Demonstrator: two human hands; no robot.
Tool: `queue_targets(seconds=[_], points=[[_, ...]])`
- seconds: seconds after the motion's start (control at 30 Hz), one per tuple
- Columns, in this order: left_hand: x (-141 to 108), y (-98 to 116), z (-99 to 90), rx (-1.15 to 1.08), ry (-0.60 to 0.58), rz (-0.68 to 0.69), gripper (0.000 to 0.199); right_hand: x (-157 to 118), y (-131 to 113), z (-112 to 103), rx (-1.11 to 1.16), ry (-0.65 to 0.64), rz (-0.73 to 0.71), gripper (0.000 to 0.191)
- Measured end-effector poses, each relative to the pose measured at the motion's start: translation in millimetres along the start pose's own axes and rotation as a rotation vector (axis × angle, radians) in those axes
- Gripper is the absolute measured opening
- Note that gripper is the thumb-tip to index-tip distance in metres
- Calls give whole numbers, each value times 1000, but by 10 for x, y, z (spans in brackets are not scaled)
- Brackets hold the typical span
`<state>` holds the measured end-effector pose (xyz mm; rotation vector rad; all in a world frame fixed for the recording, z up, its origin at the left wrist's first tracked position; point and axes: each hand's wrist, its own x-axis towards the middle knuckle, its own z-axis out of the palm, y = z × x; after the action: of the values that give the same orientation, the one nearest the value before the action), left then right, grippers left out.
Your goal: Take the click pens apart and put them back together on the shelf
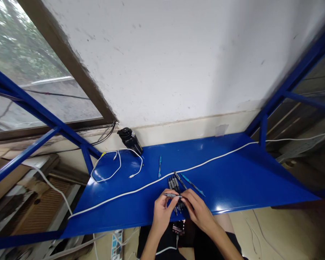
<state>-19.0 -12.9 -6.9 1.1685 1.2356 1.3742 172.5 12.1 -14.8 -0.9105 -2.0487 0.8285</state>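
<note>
Near the front edge of the blue table (249, 180), my left hand (162, 206) is closed on a grey pen (170, 195), which lies crosswise between my hands. The fingers of my right hand (196, 207) pinch the pen's other end, at its tip. Beneath and just beyond my hands lie several grey pens (173, 183) in a bunch, partly hidden by my fingers. One grey and dark pen (180, 180) slants at the bunch's right side. To the right rests a blue pen (193, 185), and farther back is another blue pen (160, 167).
A long white cable (206, 164) crosses the table behind the pens. At the back left a black bottle (130, 141) stands beside a looped white charging cable (120, 162). Blue frame bars (263, 131) rise at both sides. A power strip (117, 245) lies below the table.
</note>
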Motion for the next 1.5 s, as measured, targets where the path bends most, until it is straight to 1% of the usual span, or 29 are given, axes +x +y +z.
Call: queue_targets(seconds=[0.07,0.23,0.37,0.53,0.6,0.83,1.07,1.27,1.37,1.5], points=[[-2,-6,-3,-5,-1,-1,24,12,-20,-14,-12,-10,7,25],[-11,-23,-8,-20,1,10,23,-18,14,23,-67,65,-23,21],[-17,-26,-11,-37,-11,6,22,-42,44,54,-80,39,-18,23],[-29,-3,-11,-38,-14,-19,22,-31,27,45,-101,74,-36,23],[-31,1,-12,-32,-9,-24,23,-18,13,35,-89,69,-33,23],[-22,-15,-14,-32,-13,-13,23,5,-23,16,-84,90,-53,23],[-13,-4,-27,-8,-65,-5,20,-30,8,22,-90,80,-42,24],[-11,-7,-31,-15,-51,-6,18,-55,8,27,-88,113,-44,25],[-15,-19,-29,-31,-40,-3,18,-43,8,23,-73,96,-56,22],[-18,-28,-33,-33,-40,20,16,-23,31,9,-52,59,-84,27]])
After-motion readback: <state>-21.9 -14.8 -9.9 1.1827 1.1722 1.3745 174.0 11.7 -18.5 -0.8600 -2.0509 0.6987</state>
